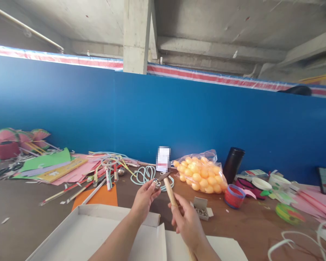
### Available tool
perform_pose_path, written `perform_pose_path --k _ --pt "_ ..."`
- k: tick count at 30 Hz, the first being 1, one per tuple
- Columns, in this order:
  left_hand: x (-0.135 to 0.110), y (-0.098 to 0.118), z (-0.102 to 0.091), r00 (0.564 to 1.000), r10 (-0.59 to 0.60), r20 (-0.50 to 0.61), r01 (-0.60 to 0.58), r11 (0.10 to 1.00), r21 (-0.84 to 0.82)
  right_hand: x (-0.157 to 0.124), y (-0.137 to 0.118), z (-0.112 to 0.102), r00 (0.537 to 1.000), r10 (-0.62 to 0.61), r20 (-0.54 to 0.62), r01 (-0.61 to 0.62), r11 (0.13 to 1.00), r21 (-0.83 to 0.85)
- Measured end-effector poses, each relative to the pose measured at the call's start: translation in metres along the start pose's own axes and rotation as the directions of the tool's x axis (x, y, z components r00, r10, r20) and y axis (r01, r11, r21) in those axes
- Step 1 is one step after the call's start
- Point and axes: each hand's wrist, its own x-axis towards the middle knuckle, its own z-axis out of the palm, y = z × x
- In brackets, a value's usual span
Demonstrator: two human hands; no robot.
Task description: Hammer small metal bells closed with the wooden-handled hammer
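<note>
My left hand is closed, its fingertips pinching a shiny silver bell-like ball above the table. My right hand wraps round the pale wooden handle of a hammer. The handle slants up and away, and its dark head lies close beside the silver ball; I cannot tell whether they touch. Right of my right hand stands a small open carton with small metal pieces inside. Under my forearms lies an open white cardboard box. A light blue cord lies coiled behind my left hand.
A bag of orange balls, a black bottle and a red-blue tub stand right of centre. An upright phone leans at the blue partition. Coloured paper and sticks fill the left; white cable lies front right.
</note>
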Motion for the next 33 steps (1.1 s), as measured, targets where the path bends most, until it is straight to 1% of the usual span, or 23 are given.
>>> perform_pose_path --k 2,7,13,22,26,31,33 --pt "-0.0004 0.0001 0.0003 1.0 -0.003 0.003 0.003 1.0 0.004 -0.0002 0.004 0.0003 1.0 -0.016 0.016 0.017 1.0 -0.024" --pt "-0.002 0.0023 0.0021 1.0 -0.011 0.013 0.011 1.0 0.011 -0.0007 0.0043 -0.0012 0.999 -0.034 -0.035 0.034 0.999 -0.005" --pt "0.0 0.0011 0.0 1.0 0.006 0.001 -0.006 1.0 0.003 -0.0001 0.0038 -0.0009 1.0 -0.027 0.008 0.027 0.999 -0.035" --pt "0.0013 0.0001 -0.0003 1.0 -0.001 -0.019 0.002 1.0 0.023 -0.0002 0.0015 -0.0013 1.0 -0.005 0.007 0.005 0.999 -0.041" --pt "0.0032 -0.0014 -0.0014 0.999 0.004 -0.043 -0.003 1.0 0.028 -0.0005 0.0012 -0.0012 0.999 0.007 -0.044 -0.007 1.0 -0.014" --pt "0.0027 -0.0014 -0.0017 0.999 -0.01 -0.047 0.01 1.0 0.015 -0.0004 0.0031 0.0 1.0 0.012 -0.006 -0.012 0.999 -0.035" --pt "0.0022 -0.001 -0.0015 0.999 -0.006 -0.052 0.006 1.0 0.013 -0.0003 0.0034 0.0002 1.0 0.003 -0.013 -0.003 0.999 -0.036"
